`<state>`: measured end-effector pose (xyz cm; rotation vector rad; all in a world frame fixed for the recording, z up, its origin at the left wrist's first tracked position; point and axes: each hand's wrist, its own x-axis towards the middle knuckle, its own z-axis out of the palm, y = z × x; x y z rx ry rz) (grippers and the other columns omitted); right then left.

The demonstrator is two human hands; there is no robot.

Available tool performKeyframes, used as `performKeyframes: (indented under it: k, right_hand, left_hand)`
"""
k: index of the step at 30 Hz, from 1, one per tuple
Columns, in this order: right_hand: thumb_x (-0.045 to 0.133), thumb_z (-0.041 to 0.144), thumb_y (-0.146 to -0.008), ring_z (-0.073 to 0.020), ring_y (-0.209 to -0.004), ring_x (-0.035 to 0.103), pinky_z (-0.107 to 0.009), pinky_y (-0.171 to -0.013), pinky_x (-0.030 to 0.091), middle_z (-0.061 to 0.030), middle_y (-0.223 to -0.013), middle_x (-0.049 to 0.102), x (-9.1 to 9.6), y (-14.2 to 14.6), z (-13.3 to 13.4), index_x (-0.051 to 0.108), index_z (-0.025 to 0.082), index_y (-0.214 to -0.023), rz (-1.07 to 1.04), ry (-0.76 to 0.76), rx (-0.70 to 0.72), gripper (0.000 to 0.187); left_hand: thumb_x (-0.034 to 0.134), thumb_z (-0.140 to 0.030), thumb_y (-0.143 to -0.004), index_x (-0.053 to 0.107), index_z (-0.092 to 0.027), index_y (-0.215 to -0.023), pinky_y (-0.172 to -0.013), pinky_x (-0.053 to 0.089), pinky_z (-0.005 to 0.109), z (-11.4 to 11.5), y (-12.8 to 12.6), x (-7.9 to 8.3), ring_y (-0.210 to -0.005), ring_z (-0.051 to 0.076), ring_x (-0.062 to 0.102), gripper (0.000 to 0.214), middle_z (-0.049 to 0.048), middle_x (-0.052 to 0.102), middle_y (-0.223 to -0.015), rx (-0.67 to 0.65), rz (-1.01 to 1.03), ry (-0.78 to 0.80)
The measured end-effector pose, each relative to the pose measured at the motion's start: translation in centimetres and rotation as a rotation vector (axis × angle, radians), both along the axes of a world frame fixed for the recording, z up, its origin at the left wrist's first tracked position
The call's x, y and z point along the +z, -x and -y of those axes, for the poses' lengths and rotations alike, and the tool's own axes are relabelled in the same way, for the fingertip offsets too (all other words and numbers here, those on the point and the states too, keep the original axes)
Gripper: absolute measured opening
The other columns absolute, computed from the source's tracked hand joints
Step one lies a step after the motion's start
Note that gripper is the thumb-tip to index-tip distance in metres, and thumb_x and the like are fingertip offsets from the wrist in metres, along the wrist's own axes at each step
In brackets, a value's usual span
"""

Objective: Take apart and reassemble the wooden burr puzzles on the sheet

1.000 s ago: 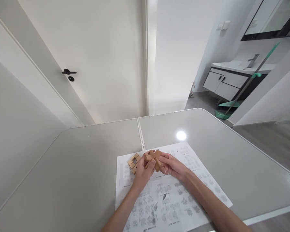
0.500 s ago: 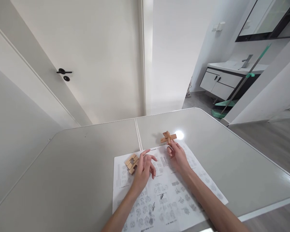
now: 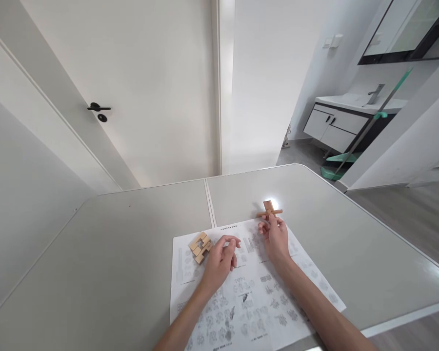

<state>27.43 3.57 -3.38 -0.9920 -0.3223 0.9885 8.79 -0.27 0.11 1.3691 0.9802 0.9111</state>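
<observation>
Wooden cross up in the right hand, notched blocks waiting on the print

Straight to the lettering: the white sheet (image 3: 256, 280) on the pale grey counter (image 3: 113, 258) is covered in rows of small grey figures, with short dark captions between them and a heading along its far edge, all too small and faint to read from up here. Right across its far edge, look, the right hand (image 3: 277, 240) has a narrow grip, thumb and fingers pinching the near end of a wooden cross (image 3: 268, 209). That cross is just past the paper, over the counter, a flat block at the top and a thin bar running sideways; whether it touches the surface, I can't tell. The left hand (image 3: 221, 256) sits over the sheet, grip half-open, fingers loosely bent, thumb close to the forefinger. Just left of it lie the wooden blocks (image 3: 200, 247), side by side on the corner of the paper, notches framing a squarish gap in the middle.

Over to the containers, far right through the opening: a white sink (image 3: 346, 101) with a grey tap (image 3: 376, 94), its bowl too shallow in view to show what's inside. Beneath it, the cabinet (image 3: 320, 122) has its doors closed, contents hidden. On the floor, a green dustpan (image 3: 331, 173), well apart from the counter.
</observation>
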Motion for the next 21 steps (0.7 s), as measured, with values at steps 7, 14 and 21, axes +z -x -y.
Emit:
performKeyframes:
  k: [7,14,21]
  right_hand:
    - [0.064,0.054,-0.092,-0.0079,-0.046,0.048,-0.021,-0.042,0.038,0.0076,-0.078,0.059,1.2,2.6,1.5,0.039,0.027,-0.088,0.226,0.021,0.107,0.038]
    - [0.064,0.049,-0.094,-0.0136,-0.052,0.047,-0.026,-0.052,0.037,0.0058,-0.065,0.054,1.7,4.4,2.9,0.045,0.026,-0.083,0.6,-0.085,0.544,0.031]
    - [0.063,0.036,-0.093,-0.0187,-0.068,0.055,-0.031,-0.062,0.044,-0.0023,-0.084,0.062,0.7,4.8,3.3,0.058,0.025,-0.09,0.962,-0.165,0.65,0.013]
  left_hand:
    - [0.052,-0.053,-0.099,0.062,-0.018,-0.092,-0.044,0.033,0.02,0.2,0.2,0.6,-0.043,0.004,0.042,0.038,-0.0005,0.061,-0.076,-0.024,0.022,0.006]
    - [0.047,-0.055,-0.1,0.062,-0.022,-0.086,-0.048,0.033,0.023,-2.4,5.7,2.6,-0.05,0.011,0.041,0.039,-0.0044,0.046,-0.059,0.357,-0.179,-0.228]
    - [0.046,-0.043,-0.101,0.06,-0.022,-0.088,-0.075,0.047,0.033,-3.7,12.1,0.4,-0.077,0.02,0.057,0.028,0.0025,0.064,-0.085,0.384,-0.836,-0.596]
